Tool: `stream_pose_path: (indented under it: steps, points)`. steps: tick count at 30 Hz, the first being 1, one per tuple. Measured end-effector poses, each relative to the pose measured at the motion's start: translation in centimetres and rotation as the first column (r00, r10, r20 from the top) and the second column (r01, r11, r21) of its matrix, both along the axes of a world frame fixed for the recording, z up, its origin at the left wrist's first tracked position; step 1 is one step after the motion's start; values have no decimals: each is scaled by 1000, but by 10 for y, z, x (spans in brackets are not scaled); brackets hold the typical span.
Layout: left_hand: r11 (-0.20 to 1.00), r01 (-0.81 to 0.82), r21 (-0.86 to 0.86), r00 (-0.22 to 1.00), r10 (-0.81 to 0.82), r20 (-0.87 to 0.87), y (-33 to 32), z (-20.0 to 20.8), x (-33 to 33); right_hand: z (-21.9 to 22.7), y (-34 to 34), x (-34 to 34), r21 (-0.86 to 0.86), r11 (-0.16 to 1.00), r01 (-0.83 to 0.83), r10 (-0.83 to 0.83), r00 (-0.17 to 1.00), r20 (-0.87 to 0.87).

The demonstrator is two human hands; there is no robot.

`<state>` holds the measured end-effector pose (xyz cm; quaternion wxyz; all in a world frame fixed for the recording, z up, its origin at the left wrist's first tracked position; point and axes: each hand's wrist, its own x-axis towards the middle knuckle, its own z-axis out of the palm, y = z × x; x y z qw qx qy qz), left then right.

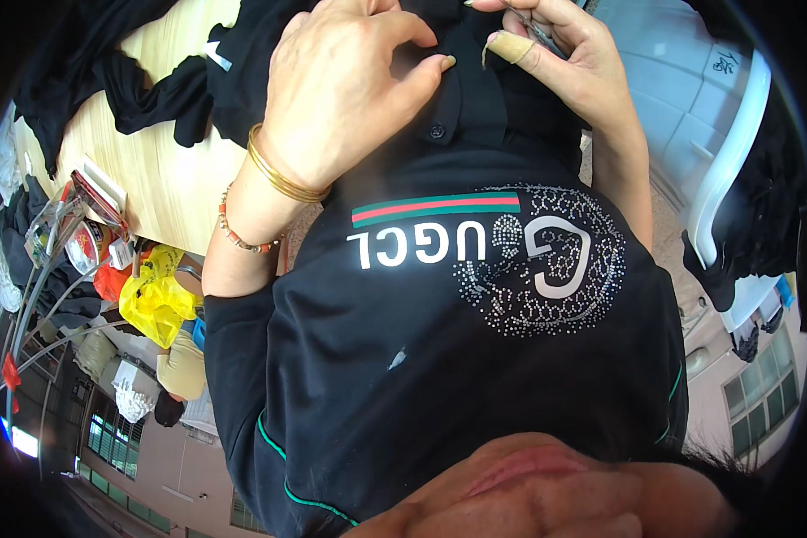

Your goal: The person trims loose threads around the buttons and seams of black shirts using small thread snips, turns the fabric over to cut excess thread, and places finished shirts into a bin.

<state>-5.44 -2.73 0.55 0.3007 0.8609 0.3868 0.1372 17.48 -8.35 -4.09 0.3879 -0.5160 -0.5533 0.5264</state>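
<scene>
A black garment [475, 108] with a buttoned placket lies in front of my chest, partly over the table. A dark button [438, 132] shows on its placket. My left hand [350, 85], with gold bangles and a beaded bracelet at the wrist, is bent over the garment, thumb and forefinger curled at the placket. Its other fingertips are cut off by the upper edge. My right hand [574, 54], its thumb wrapped in tan tape, is closed around small metal snips [536, 30], partly hidden by the fingers.
A pale wooden table [170, 188] stands at the left, with black cloth [121, 85] across it. Beyond its edge are a yellow plastic bag [160, 296] and a person [184, 366] in a beige top. A white curved rim [735, 161] and dark cloth lie at the right.
</scene>
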Motion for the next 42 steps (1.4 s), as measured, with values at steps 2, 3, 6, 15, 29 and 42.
stream_pose_path:
  steps: [2,3,6,15,29,42]
  points:
    - [1000,6,18,1000,-6,1,0,-3,0,0,-1,0,-15,1000,15,-15,1000,2]
    - [999,14,37,1000,-14,0,-1,-3,-1,0,-2,1,-41,999,35,-35,999,-15]
    - [999,18,44,993,-13,-115,0,7,4,-4,-2,4,-49,997,65,-67,997,-44]
    - [995,46,-85,986,-31,163,2,-10,-7,-4,-3,4,-14,999,29,-30,999,-24]
    - [953,-47,-300,977,106,184,4,-7,-12,13,-5,4,-44,987,-154,157,982,104]
    - [940,-50,-337,980,111,164,1,12,-6,34,5,4,139,976,-169,145,975,167]
